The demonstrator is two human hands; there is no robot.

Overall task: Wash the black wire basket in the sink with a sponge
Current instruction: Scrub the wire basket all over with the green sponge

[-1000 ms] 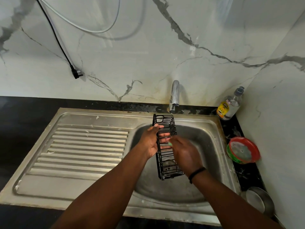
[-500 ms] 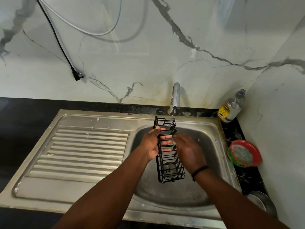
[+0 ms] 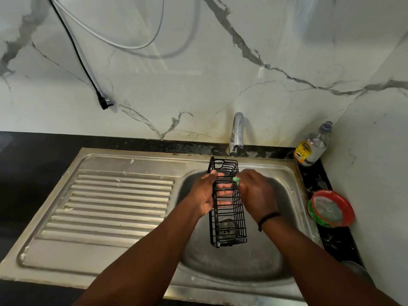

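Observation:
A long, narrow black wire basket hangs lengthwise over the steel sink bowl, its far end near the tap. My left hand grips its left side, fingers reaching inside through the wires. My right hand presses against the basket's right side near the far end, closed around a green sponge, of which only a small tip shows.
The tap stands behind the bowl, no water visibly running. The ribbed drainboard lies left. On the right counter stand a clear bottle, a red-rimmed round dish and a steel bowl. A black plug dangles on the wall.
My right hand with the sponge has slid along the basket's right side toward the far end. The basket and left hand stay almost in place.

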